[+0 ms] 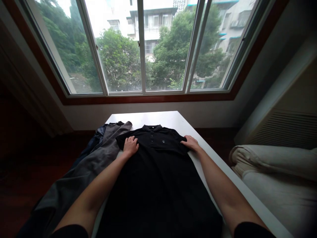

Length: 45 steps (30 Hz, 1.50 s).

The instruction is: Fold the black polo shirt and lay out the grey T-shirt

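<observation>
A black polo shirt (pixel 158 172) lies face up on a white table (pixel 153 118), collar towards the window. My left hand (pixel 130 145) rests on the shirt's left sleeve with its fingers curled down onto the cloth. My right hand (pixel 190 142) lies flat on the right sleeve at the table's edge, fingers stretched out. Both arms reach forward along the shirt's sides.
A pile of grey and dark blue clothes (pixel 94 162) hangs over the table's left side. A pale cushioned seat (pixel 277 172) stands to the right. A wide window (pixel 143 46) fills the wall beyond the table's far end.
</observation>
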### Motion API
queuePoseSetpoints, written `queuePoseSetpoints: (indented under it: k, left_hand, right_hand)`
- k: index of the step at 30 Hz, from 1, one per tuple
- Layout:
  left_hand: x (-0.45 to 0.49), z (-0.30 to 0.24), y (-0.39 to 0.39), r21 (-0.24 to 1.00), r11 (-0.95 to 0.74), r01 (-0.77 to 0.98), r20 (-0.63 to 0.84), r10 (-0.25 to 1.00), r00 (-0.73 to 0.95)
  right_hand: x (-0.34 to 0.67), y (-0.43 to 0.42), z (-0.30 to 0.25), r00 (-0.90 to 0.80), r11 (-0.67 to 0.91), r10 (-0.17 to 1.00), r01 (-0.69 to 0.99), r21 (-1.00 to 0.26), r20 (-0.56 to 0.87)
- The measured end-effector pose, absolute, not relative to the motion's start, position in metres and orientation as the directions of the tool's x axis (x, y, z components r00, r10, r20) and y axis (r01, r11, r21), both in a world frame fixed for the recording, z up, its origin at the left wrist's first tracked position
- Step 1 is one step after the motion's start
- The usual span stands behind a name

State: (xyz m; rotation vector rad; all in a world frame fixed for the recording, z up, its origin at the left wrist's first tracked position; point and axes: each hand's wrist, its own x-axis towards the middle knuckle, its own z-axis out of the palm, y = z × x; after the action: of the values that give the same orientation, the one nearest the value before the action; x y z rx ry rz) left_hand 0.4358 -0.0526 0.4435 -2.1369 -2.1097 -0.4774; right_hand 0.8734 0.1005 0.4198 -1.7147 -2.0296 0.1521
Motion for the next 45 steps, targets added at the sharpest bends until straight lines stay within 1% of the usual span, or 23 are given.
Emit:
queuePoseSetpoints:
  k: [2, 4, 6, 8, 10, 12, 13, 15, 17, 19, 21, 23, 26, 28, 29, 31, 32, 34, 36, 38, 40, 42, 45]
  left_hand:
    - [0.460, 0.451, -0.062, 0.145, -0.133, 0.980, 0.298, 0.951, 0.085]
    - [0.489, 0.458, -0.076, 0.145, -0.252, 0.957, 0.288, 0.936, 0.203]
    - [0.525, 0.461, -0.101, 0.149, -0.405, 0.902, 0.271, 0.894, 0.357]
    - [0.565, 0.459, -0.139, 0.192, -0.647, 0.738, 0.265, 0.758, 0.596]
    - [0.604, 0.453, -0.186, 0.215, -0.814, 0.539, 0.260, 0.580, 0.772]
    - [0.636, 0.444, -0.231, 0.150, -0.927, 0.343, 0.239, 0.371, 0.897]
    - [0.649, 0.439, -0.249, 0.094, -0.949, 0.300, 0.237, 0.314, 0.919]
    - [0.664, 0.431, -0.272, 0.008, -0.955, 0.298, 0.224, 0.292, 0.930]
    - [0.669, 0.425, -0.279, -0.023, -0.944, 0.329, 0.206, 0.317, 0.926]
    - [0.667, 0.421, -0.275, -0.007, -0.933, 0.359, 0.200, 0.351, 0.915]
    - [0.663, 0.419, -0.270, 0.029, -0.930, 0.366, 0.206, 0.364, 0.908]
    - [0.661, 0.421, -0.267, 0.079, -0.931, 0.357, 0.194, 0.366, 0.910]
    - [0.659, 0.431, -0.267, 0.195, -0.897, 0.397, 0.171, 0.429, 0.887]
    - [0.656, 0.442, -0.265, 0.291, -0.851, 0.437, 0.171, 0.496, 0.851]
    - [0.654, 0.447, -0.263, 0.335, -0.827, 0.452, 0.178, 0.526, 0.831]
    - [0.648, 0.454, -0.258, 0.412, -0.778, 0.474, 0.200, 0.585, 0.786]
    - [0.646, 0.456, -0.256, 0.442, -0.755, 0.485, 0.212, 0.613, 0.761]
    - [0.643, 0.457, -0.251, 0.486, -0.718, 0.499, 0.194, 0.645, 0.739]
    - [0.643, 0.458, -0.250, 0.504, -0.686, 0.525, 0.090, 0.646, 0.758]
    - [0.644, 0.458, -0.253, 0.477, -0.674, 0.564, -0.014, 0.636, 0.772]
    - [0.646, 0.457, -0.260, 0.407, -0.710, 0.574, -0.032, 0.617, 0.786]
    - [0.650, 0.451, -0.270, 0.283, -0.799, 0.531, 0.025, 0.560, 0.828]
    - [0.658, 0.436, -0.283, 0.045, -0.900, 0.434, 0.143, 0.436, 0.889]
  right_hand:
    - [0.875, 0.100, 0.424, -0.119, 0.234, 0.955, 0.864, -0.446, 0.272]
    - [0.877, 0.099, 0.428, -0.073, 0.219, 0.956, 0.825, -0.522, 0.284]
    - [0.878, 0.098, 0.432, -0.027, 0.206, 0.949, 0.807, -0.554, 0.313]
    - [0.879, 0.098, 0.436, -0.005, 0.210, 0.939, 0.799, -0.563, 0.344]
    - [0.879, 0.100, 0.439, 0.034, 0.210, 0.935, 0.750, -0.627, 0.354]
    - [0.878, 0.100, 0.441, 0.082, 0.207, 0.945, 0.602, -0.771, 0.318]
    - [0.878, 0.100, 0.442, 0.088, 0.199, 0.957, 0.491, -0.848, 0.276]
    - [0.879, 0.098, 0.441, 0.049, 0.156, 0.984, 0.259, -0.953, 0.174]
    - [0.883, 0.095, 0.439, -0.019, 0.094, 0.996, 0.111, -0.989, 0.092]
    - [0.888, 0.093, 0.436, -0.065, 0.055, 0.997, 0.052, -0.997, 0.052]
    - [0.891, 0.092, 0.432, -0.085, 0.055, 0.995, 0.051, -0.997, 0.051]
    - [0.893, 0.092, 0.429, -0.072, 0.083, 0.995, 0.119, -0.989, 0.075]
    - [0.891, 0.093, 0.432, 0.054, 0.107, 0.989, 0.378, -0.920, 0.137]
    - [0.889, 0.094, 0.436, 0.158, 0.128, 0.955, 0.545, -0.828, 0.252]
    - [0.888, 0.094, 0.439, 0.192, 0.155, 0.924, 0.600, -0.785, 0.330]
    - [0.887, 0.095, 0.443, 0.223, 0.229, 0.854, 0.650, -0.724, 0.470]
    - [0.887, 0.096, 0.443, 0.230, 0.252, 0.832, 0.654, -0.713, 0.504]
    - [0.889, 0.097, 0.440, 0.236, 0.227, 0.847, 0.648, -0.727, 0.475]
    - [0.891, 0.098, 0.435, 0.228, 0.173, 0.886, 0.644, -0.745, 0.403]
    - [0.891, 0.099, 0.431, 0.214, 0.193, 0.888, 0.630, -0.752, 0.408]
    - [0.889, 0.100, 0.429, 0.230, 0.280, 0.854, 0.555, -0.783, 0.468]
    - [0.886, 0.100, 0.427, 0.250, 0.314, 0.861, 0.423, -0.850, 0.443]
    - [0.883, 0.100, 0.423, 0.209, 0.249, 0.932, 0.221, -0.943, 0.295]
